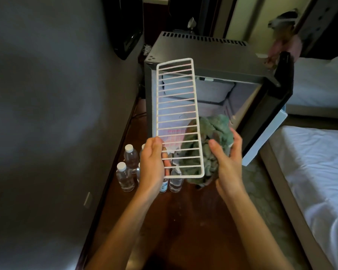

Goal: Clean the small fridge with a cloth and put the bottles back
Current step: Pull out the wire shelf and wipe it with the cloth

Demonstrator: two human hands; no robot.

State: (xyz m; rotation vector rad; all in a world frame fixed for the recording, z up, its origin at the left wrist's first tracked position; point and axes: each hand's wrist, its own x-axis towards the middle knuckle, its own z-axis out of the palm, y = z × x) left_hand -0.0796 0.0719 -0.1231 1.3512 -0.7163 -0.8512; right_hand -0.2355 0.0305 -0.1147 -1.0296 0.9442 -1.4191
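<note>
My left hand (152, 162) grips the near left corner of a white wire fridge shelf (177, 106), held up out of the fridge and tilted in front of me. Behind and to the right of the shelf, my right hand (227, 162) grips a bunched green cloth (213, 131) that presses against the shelf's far side. The small dark fridge (203, 55) stands on the floor ahead with its door (269, 117) swung open to the right. Its pale interior shows through the wires. Several clear water bottles (125, 178) with white caps stand on the floor, partly hidden by my left hand.
A grey wall (47, 114) runs along the left. A bed (320, 172) with white sheets lies to the right, close to the open door. Dark wooden floor (183, 221) lies under my arms, with a strip of patterned carpet beside the bed.
</note>
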